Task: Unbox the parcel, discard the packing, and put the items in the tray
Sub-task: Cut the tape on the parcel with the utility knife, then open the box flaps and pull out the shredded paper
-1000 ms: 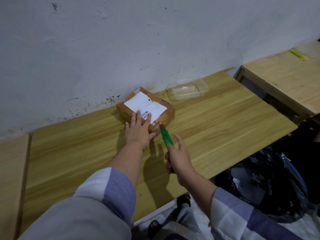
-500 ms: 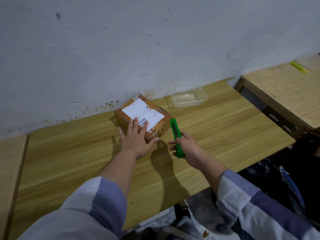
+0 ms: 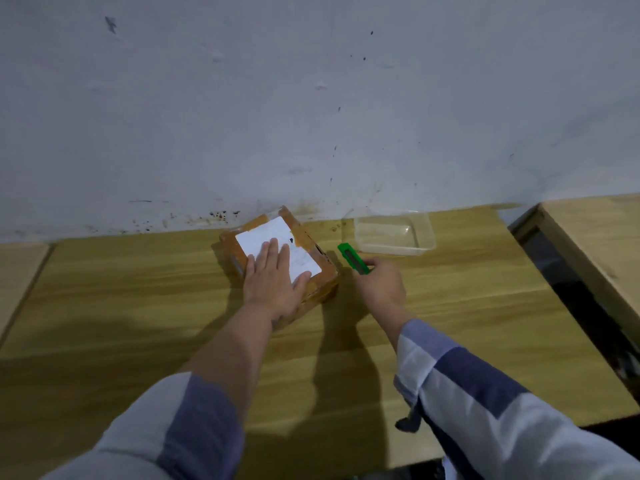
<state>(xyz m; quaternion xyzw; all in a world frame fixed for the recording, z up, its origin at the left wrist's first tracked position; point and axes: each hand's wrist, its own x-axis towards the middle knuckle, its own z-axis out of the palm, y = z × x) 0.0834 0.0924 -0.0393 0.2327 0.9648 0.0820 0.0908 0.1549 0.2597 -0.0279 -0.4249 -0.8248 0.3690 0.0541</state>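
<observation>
A brown cardboard parcel [image 3: 304, 268] is seen flat on the wooden table [image 3: 467, 306], close to the wall [image 3: 311, 98] and slightly turned, one corner pointing toward 12 o'clock. A white shipping label [image 3: 266, 237] is fixed to its top face. The parcel appears sealed; no flap is seen raised.

The left hand [image 3: 275, 282] is laid palm-down on the parcel top — fingers straight and spread, covering the near part of the label. Nothing is grasped by it; it presses flat.

The right hand [image 3: 379, 285] is positioned just beside the parcel at its 3 o'clock side. A green utility knife [image 3: 353, 258] is gripped in its curled fingers, the free end of the knife pointing toward 11 o'clock. Whether a blade is extended cannot be told — the frame is blurred there. The knife is close to the parcel's right edge; contact cannot be confirmed.

A clear plastic tray [image 3: 427, 237] is set on the table at 2 o'clock from the parcel, near the wall, apart from both hands. A second wooden table [image 3: 595, 244] is noted at 3 o'clock, separated by a gap.
</observation>
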